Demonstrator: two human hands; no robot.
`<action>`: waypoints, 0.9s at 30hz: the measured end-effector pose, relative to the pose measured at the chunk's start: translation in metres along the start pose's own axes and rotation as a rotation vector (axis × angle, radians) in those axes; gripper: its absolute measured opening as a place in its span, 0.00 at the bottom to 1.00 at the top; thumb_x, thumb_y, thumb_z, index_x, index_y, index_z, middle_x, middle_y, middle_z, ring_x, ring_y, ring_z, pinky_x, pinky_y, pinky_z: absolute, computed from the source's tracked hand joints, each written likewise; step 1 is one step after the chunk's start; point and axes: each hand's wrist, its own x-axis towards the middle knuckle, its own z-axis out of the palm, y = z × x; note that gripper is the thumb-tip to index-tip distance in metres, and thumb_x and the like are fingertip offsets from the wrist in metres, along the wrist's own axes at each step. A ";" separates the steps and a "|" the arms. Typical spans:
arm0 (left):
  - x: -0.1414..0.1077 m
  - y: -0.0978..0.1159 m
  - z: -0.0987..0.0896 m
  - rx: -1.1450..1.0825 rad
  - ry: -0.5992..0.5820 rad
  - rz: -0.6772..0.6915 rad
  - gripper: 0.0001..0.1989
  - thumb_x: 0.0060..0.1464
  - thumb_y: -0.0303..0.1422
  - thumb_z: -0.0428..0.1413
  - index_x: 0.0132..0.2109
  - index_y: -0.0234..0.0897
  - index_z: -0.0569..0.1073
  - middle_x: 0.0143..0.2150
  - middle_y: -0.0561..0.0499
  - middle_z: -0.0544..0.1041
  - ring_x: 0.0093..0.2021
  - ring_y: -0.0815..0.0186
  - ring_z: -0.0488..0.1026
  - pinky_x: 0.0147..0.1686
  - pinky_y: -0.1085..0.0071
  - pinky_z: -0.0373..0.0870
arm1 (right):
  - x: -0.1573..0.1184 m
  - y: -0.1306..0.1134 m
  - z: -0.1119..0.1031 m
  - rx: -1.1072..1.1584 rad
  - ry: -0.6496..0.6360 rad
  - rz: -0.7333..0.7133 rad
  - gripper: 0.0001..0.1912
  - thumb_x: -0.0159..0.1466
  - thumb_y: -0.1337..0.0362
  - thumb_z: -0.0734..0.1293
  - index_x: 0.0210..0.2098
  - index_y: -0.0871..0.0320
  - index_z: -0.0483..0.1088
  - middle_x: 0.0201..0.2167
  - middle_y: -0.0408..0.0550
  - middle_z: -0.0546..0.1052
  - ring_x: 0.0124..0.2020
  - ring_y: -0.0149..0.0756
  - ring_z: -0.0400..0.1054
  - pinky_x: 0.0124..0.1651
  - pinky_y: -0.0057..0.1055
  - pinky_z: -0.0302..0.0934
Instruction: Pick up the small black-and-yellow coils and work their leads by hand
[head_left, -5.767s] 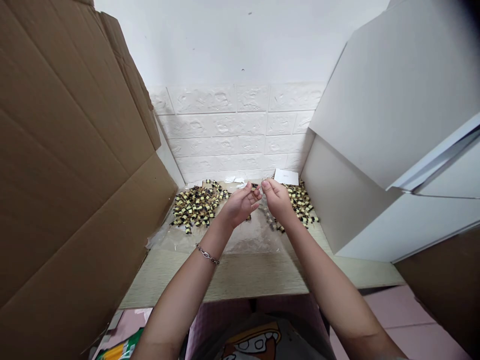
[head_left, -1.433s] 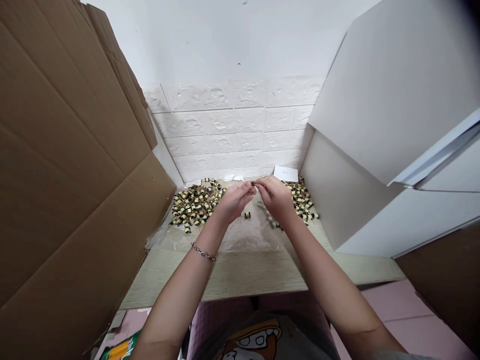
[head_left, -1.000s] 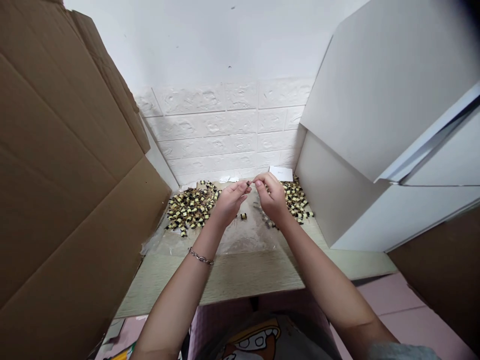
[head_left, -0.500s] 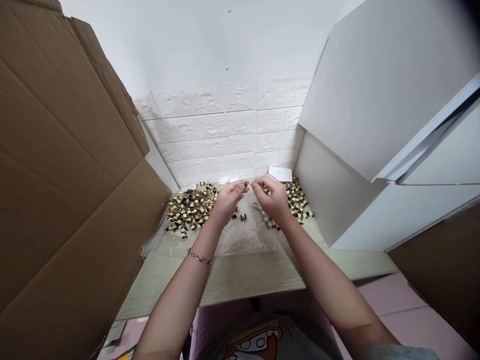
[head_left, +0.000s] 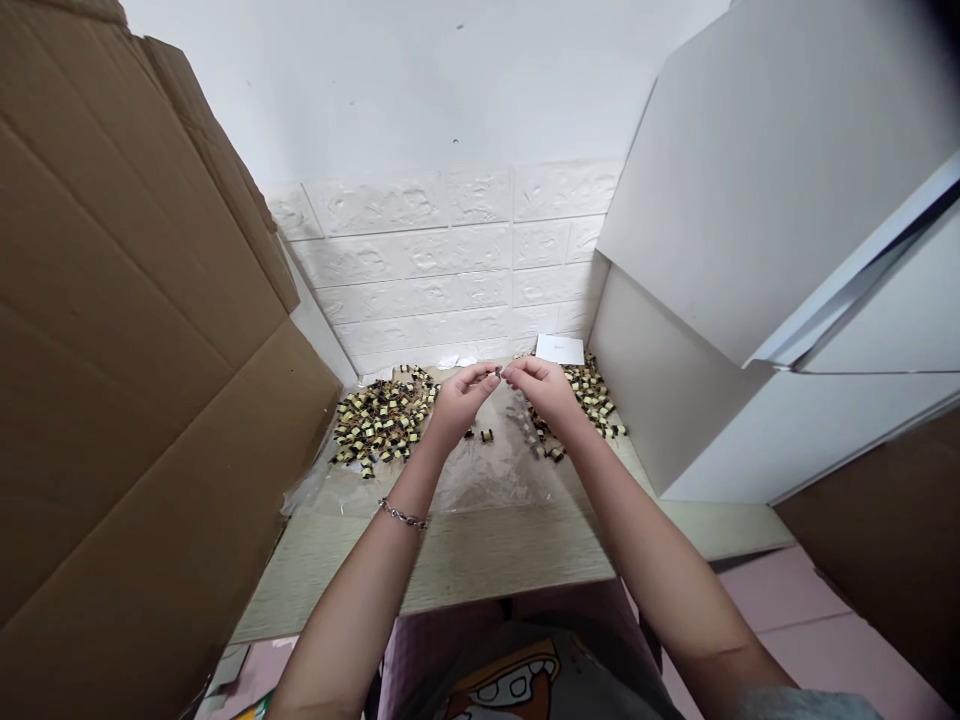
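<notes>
Two bare hands up over the middle of the table [head_left: 510, 560], fingertips meeting or nearly so. Left hand [head_left: 454, 404]: thumb and forefinger narrowed in a pinch on a small dark part [head_left: 498, 372], mostly covered by the fingers; its details too small to read. Right hand [head_left: 546, 390]: thumb and forefinger drawn close together at the right side of that part; cannot tell whether they grip it or something thin attached to it. Below the left hand, one loose yellow-and-black piece [head_left: 487, 435] lies on a clear plastic sheet [head_left: 480, 490], a second piece [head_left: 469, 433] just left of it. Large heap [head_left: 381, 415] of similar pieces, coppery wires among them, to the left of the left hand; another heap [head_left: 598, 402] to the right, partly hidden behind the right hand. White card [head_left: 559, 349] at the back edge of the right-hand heap, near the brick-patterned wall [head_left: 480, 250]. Chain bracelet [head_left: 402, 514] on the left wrist. Brown cardboard [head_left: 150, 300] stands at left, white panels [head_left: 750, 200] at right.
</notes>
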 end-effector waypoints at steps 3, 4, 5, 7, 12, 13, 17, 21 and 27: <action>0.000 0.000 -0.001 0.090 0.015 0.030 0.10 0.42 0.34 0.57 0.35 0.37 0.74 0.36 0.51 0.74 0.38 0.68 0.68 0.41 0.72 0.61 | 0.001 0.000 -0.001 0.033 -0.013 0.038 0.10 0.51 0.59 0.63 0.19 0.60 0.65 0.16 0.39 0.64 0.20 0.25 0.55 0.24 0.25 0.50; -0.001 0.001 -0.001 0.121 0.021 0.048 0.10 0.42 0.34 0.57 0.35 0.37 0.74 0.37 0.50 0.74 0.39 0.67 0.68 0.41 0.72 0.61 | 0.001 -0.001 -0.001 0.042 -0.019 0.043 0.10 0.50 0.59 0.63 0.20 0.60 0.65 0.16 0.39 0.64 0.20 0.25 0.55 0.24 0.25 0.50; -0.001 0.001 -0.002 0.149 0.028 0.069 0.10 0.42 0.33 0.57 0.36 0.37 0.74 0.38 0.50 0.74 0.40 0.66 0.67 0.41 0.72 0.61 | 0.001 -0.001 -0.002 0.049 -0.025 0.047 0.10 0.50 0.59 0.63 0.20 0.60 0.66 0.17 0.39 0.64 0.21 0.25 0.55 0.25 0.25 0.50; -0.002 0.003 -0.002 0.198 0.038 0.107 0.10 0.42 0.33 0.57 0.36 0.38 0.74 0.39 0.49 0.74 0.41 0.65 0.67 0.41 0.72 0.60 | 0.001 -0.001 -0.002 0.062 -0.043 0.051 0.10 0.50 0.59 0.63 0.20 0.60 0.66 0.18 0.39 0.65 0.22 0.25 0.56 0.26 0.25 0.51; -0.003 0.006 -0.002 0.251 0.045 0.154 0.10 0.42 0.33 0.57 0.35 0.38 0.74 0.38 0.50 0.74 0.42 0.65 0.67 0.42 0.72 0.59 | 0.000 -0.001 -0.005 0.081 -0.105 0.051 0.11 0.50 0.58 0.64 0.21 0.60 0.67 0.18 0.39 0.65 0.22 0.25 0.55 0.27 0.25 0.51; -0.003 0.006 -0.002 0.251 0.047 0.154 0.09 0.42 0.33 0.57 0.35 0.38 0.74 0.38 0.50 0.74 0.41 0.65 0.67 0.42 0.72 0.59 | 0.000 -0.001 -0.005 0.083 -0.112 0.050 0.11 0.50 0.58 0.64 0.21 0.60 0.67 0.18 0.39 0.65 0.22 0.25 0.55 0.26 0.25 0.51; -0.004 0.005 -0.003 0.253 0.042 0.144 0.09 0.43 0.33 0.56 0.35 0.38 0.74 0.37 0.49 0.74 0.40 0.65 0.67 0.41 0.71 0.59 | 0.000 0.000 -0.006 0.080 -0.106 0.054 0.10 0.50 0.58 0.64 0.21 0.60 0.67 0.18 0.39 0.64 0.21 0.25 0.54 0.25 0.25 0.49; -0.004 0.005 -0.003 0.303 0.022 0.174 0.10 0.44 0.33 0.56 0.36 0.38 0.74 0.37 0.49 0.74 0.40 0.65 0.67 0.43 0.71 0.59 | 0.000 0.000 -0.006 0.060 -0.101 0.061 0.11 0.51 0.58 0.63 0.20 0.60 0.65 0.16 0.38 0.60 0.20 0.24 0.51 0.23 0.24 0.46; -0.004 0.005 -0.003 0.291 0.028 0.192 0.09 0.44 0.33 0.56 0.36 0.39 0.74 0.37 0.50 0.74 0.40 0.65 0.67 0.43 0.71 0.59 | -0.001 0.001 -0.007 0.045 -0.141 0.058 0.11 0.52 0.57 0.63 0.23 0.60 0.66 0.19 0.39 0.62 0.21 0.24 0.52 0.25 0.24 0.47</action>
